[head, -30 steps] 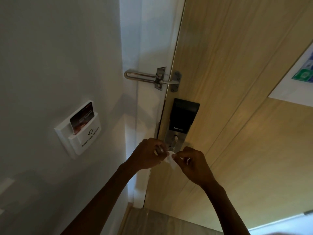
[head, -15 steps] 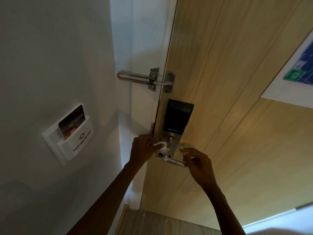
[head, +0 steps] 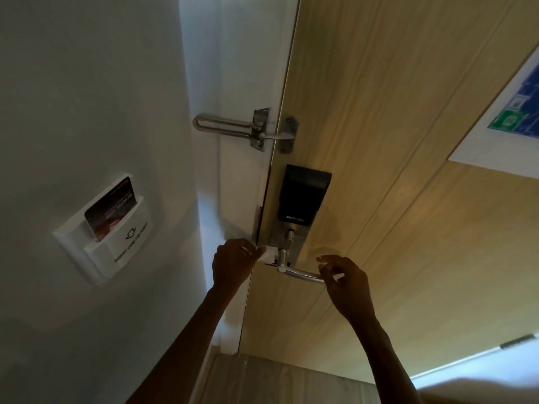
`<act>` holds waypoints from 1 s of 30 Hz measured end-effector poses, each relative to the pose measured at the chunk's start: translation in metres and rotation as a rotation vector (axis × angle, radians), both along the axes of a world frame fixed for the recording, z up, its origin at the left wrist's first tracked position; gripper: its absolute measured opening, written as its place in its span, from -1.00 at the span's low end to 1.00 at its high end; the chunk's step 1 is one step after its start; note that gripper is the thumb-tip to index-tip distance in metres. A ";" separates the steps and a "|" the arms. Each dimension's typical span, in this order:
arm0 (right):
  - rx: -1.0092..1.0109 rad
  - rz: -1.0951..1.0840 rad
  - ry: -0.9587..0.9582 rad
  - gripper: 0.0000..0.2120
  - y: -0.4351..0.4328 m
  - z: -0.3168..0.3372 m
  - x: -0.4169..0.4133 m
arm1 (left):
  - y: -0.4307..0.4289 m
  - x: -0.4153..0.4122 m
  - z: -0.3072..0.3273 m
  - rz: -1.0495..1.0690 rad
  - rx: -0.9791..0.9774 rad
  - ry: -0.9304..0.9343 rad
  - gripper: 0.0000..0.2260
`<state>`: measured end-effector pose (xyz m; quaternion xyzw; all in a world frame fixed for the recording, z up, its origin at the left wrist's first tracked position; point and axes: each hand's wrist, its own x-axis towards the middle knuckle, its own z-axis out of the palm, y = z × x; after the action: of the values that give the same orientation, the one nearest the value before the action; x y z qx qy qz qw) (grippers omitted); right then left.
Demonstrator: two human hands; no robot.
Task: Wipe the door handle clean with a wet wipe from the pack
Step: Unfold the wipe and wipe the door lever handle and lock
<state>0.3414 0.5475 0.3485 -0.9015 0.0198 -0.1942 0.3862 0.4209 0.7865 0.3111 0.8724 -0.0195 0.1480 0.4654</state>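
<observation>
The silver lever door handle (head: 300, 274) sticks out to the right from the lock plate on the wooden door (head: 408, 141). My left hand (head: 233, 265) pinches a small white wet wipe (head: 269, 254) and holds it against the left side of the handle's base. My right hand (head: 347, 282) is at the lever's free end, where its curled fingers cover the tip. Whether they grip the lever I cannot tell. The wipe pack is not in view.
A black smart lock box (head: 303, 193) sits above the handle, and a metal swing-bar guard (head: 245, 129) higher up bridges the frame and door. A key-card holder (head: 110, 225) is on the white wall at left. A notice (head: 513, 112) hangs on the door at right.
A second ago both hands held the wipe in front of the handle. My right hand has let go and moved right to the lever's end; my left hand carried the wipe to the handle's base.
</observation>
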 end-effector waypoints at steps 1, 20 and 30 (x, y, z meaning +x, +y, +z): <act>-0.024 -0.018 0.005 -0.82 -0.001 -0.005 -0.001 | 0.002 -0.002 0.000 -0.013 -0.045 0.033 -0.66; 0.269 -0.158 0.155 -0.82 0.004 -0.029 -0.011 | -0.041 -0.036 0.010 -0.104 -0.017 -0.211 -0.78; 0.280 -0.158 0.150 -0.82 0.004 -0.029 -0.012 | -0.040 -0.048 0.008 -0.211 0.304 -0.246 -0.80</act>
<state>0.3294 0.5514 0.3191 -0.8465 0.1464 -0.1516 0.4890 0.3725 0.7461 0.3188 0.9010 -0.1893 0.1994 0.3357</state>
